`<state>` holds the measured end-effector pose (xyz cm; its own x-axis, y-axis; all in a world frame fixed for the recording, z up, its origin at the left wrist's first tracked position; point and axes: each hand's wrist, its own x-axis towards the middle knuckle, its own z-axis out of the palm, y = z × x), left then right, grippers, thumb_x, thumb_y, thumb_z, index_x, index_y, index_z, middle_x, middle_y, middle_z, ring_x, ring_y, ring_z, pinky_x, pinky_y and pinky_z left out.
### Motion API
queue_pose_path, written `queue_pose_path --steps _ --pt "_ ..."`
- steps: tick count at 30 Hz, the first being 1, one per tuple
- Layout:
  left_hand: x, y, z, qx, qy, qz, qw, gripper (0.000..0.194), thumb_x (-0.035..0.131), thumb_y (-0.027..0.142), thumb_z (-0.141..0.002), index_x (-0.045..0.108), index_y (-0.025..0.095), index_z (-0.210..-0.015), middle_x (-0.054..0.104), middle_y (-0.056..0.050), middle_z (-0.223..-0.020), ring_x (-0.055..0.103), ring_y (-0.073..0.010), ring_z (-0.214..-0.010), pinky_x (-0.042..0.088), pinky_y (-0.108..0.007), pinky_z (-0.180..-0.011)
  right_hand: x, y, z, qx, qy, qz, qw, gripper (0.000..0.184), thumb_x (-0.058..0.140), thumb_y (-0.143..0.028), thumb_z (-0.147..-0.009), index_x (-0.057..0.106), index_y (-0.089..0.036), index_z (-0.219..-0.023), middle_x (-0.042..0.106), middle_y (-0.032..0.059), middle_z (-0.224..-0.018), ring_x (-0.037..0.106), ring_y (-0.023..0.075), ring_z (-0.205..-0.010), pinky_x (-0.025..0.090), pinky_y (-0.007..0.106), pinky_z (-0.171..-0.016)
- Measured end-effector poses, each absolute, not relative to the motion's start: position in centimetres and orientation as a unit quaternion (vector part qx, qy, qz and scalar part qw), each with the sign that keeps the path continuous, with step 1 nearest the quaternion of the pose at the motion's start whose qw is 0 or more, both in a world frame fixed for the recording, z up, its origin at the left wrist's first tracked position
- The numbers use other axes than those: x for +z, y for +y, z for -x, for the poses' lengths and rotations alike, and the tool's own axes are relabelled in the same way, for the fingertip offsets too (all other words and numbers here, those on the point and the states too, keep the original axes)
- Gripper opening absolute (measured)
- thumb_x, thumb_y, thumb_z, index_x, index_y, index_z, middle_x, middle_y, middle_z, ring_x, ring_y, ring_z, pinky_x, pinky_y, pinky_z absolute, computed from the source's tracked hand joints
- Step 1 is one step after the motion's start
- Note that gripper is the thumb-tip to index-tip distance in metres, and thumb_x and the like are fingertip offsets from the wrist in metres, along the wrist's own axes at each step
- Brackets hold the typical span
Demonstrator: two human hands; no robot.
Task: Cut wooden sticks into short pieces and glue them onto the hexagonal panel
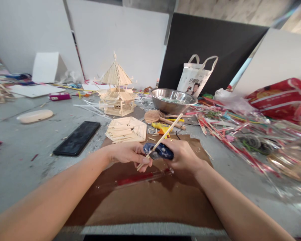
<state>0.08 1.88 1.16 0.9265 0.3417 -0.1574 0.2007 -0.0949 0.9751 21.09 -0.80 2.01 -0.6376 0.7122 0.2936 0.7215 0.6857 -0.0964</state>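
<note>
Above the brown mat (140, 207), my left hand (130, 155) pinches the lower end of thin wooden sticks (168, 130) that slant up to the right. My right hand (183, 154) is closed around a dark blue hand cutter (163, 152). The sticks cross the cutter's head; whether its jaws touch them I cannot tell. Just beyond my hands lies a flat six-sided panel of sticks (126, 130). A yellow glue gun (162, 128) rests behind the cutter. On the mat below is a clear wrapper with a red strip (135, 179).
A stick-built pavilion model (117, 87) stands at the back. Beside it are a steel bowl (174, 100) and a white tote bag (195, 78). On the left lie a black phone (77, 138) and a white case (35, 116). Plastic-wrapped sticks (223, 144) clutter the right.
</note>
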Motion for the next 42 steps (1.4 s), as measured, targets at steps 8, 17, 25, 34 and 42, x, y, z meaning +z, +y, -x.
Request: queue_pose_path --steps 8,17,25,34,42 --pt "1.2 1.9 0.0 0.058 0.182 -0.741 0.644 0.023 0.045 0.033 -0.076 0.055 0.013 -0.079 0.055 -0.002 -0.062 0.05 -0.0088 -0.059 0.04 -0.02 -0.058 2.0 -0.8 -21.2 0.011 -0.9 0.41 0.145 0.028 0.047 -0.017 -0.061 0.051 -0.018 -0.089 0.06 0.0031 -0.082 0.053 0.0138 -0.073 0.034 0.021 -0.061" --pt "1.0 1.9 0.2 0.067 0.181 -0.715 0.672 0.021 0.044 0.031 -0.077 0.054 0.013 -0.081 0.054 -0.001 -0.06 0.051 -0.0091 -0.057 0.039 -0.022 -0.057 2.3 -1.1 -20.9 0.034 -0.878 0.459 0.133 0.023 0.047 -0.019 -0.061 0.053 -0.019 -0.083 0.06 0.0022 -0.08 0.053 0.0125 -0.068 0.033 0.02 -0.058" --pt "1.2 2.2 0.1 0.151 0.217 -0.728 0.632 0.021 0.043 0.032 -0.077 0.051 0.013 -0.083 0.048 0.003 -0.054 0.046 -0.0064 -0.048 0.039 -0.021 -0.052 2.1 -1.0 -20.3 -0.004 -0.819 0.566 0.097 0.019 0.046 -0.021 -0.06 0.053 -0.021 -0.078 0.06 0.0001 -0.067 0.053 0.0148 -0.061 0.031 0.022 -0.053" --pt "0.7 2.1 -0.1 0.083 0.35 -0.795 0.488 0.023 0.044 0.034 -0.073 0.048 0.015 -0.083 0.047 0.004 -0.055 0.045 -0.007 -0.044 0.036 -0.019 -0.044 2.0 -0.5 -20.9 -0.082 -0.77 0.616 0.144 0.025 0.043 -0.035 -0.067 0.054 -0.021 -0.085 0.062 0.0032 -0.072 0.055 0.0178 -0.063 0.034 0.025 -0.055" --pt "0.0 2.2 -0.4 0.088 0.445 -0.868 0.201 0.023 0.041 0.029 -0.072 0.057 0.018 -0.084 0.06 -0.005 -0.075 0.052 -0.0151 -0.066 0.035 -0.024 -0.057 2.9 -0.2 -21.5 -0.06 -0.741 0.657 0.128 0.026 0.042 -0.037 -0.067 0.056 -0.021 -0.081 0.06 0.002 -0.063 0.053 0.0165 -0.058 0.03 0.023 -0.049"
